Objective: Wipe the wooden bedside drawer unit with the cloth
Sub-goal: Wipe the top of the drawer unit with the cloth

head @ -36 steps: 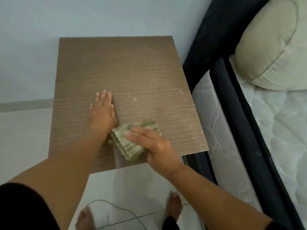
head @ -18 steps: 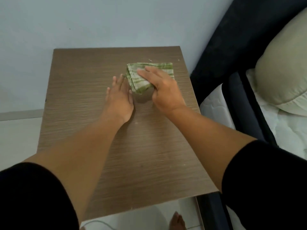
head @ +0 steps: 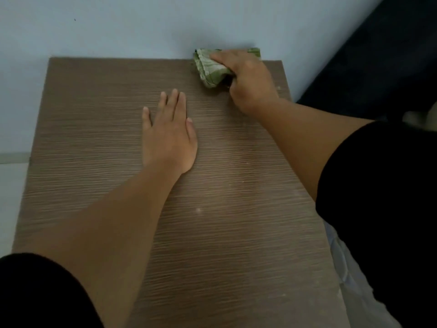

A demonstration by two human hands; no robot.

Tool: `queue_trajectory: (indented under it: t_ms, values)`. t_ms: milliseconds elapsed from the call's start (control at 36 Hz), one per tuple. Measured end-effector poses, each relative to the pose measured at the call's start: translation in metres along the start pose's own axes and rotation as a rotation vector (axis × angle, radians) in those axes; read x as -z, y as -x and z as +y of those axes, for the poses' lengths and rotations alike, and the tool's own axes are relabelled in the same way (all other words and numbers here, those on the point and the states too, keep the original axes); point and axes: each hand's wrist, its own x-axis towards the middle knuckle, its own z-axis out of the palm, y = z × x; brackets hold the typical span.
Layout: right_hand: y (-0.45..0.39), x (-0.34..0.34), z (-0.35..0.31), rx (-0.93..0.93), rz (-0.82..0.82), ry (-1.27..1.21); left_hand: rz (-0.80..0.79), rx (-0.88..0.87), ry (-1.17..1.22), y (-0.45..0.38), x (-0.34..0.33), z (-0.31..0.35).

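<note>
While my right hand [head: 248, 79] pressed the folded green cloth [head: 209, 69] against the back edge of the wooden bedside drawer unit [head: 94, 138], at upper centre-right of the frame, part of the cloth already overhung that edge against the pale wall [head: 118, 24]. Fingers lay over the top of the cloth and curled round its near side; thumb not visible. My left hand [head: 169, 136] lay flat and open on the top at frame centre, fingers straight, holding nothing (bracing only). Risk noted: pushing further toward the wall could have dropped the cloth behind the unit, or dragged dust onto the wall. Pale specks [head: 198, 210] showed in the lower-centre area of the top, so that zone could have been missed. Leaning on the left palm might have shifted the unit.
</note>
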Motion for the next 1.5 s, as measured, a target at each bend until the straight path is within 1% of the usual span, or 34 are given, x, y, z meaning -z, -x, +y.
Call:
queue_trajectory:
  t_ms: [167,333,417,556,667,722,889,1083,1333,1500]
  values:
    - [-0.023,-0.011,0.011,-0.029,-0.117,0.03,0.012,0.004,0.014,0.0,-0.001,0.0]
    - [-0.024,-0.022,0.015,-0.06,-0.071,-0.062,-0.005,0.018,0.023,-0.001,-0.002,0.001]
    - [-0.022,-0.021,0.014,-0.081,-0.091,-0.106,-0.005,0.014,0.023,-0.001,-0.002,0.0]
    - [-0.016,-0.015,0.014,-0.088,-0.182,-0.125,-0.004,0.013,0.013,-0.002,-0.001,-0.001]
    - [-0.001,-0.013,0.011,-0.058,-0.242,-0.114,0.001,0.005,0.017,-0.003,-0.001,-0.001]
    - [0.011,-0.014,0.008,-0.049,-0.253,-0.093,0.007,0.003,0.021,-0.002,-0.001,-0.001]
    - [0.056,-0.013,0.001,-0.045,-0.258,-0.129,0.037,-0.014,0.033,-0.002,-0.001,-0.001]
    - [0.117,-0.005,-0.008,-0.035,-0.3,-0.151,0.031,-0.092,0.033,0.019,0.001,-0.007]
    - [0.191,0.001,-0.021,-0.032,-0.346,-0.199,-0.052,-0.089,0.012,0.072,0.0,-0.004]
    - [0.25,0.006,-0.029,-0.042,-0.341,-0.232,-0.113,-0.075,0.035,0.109,-0.001,0.006]
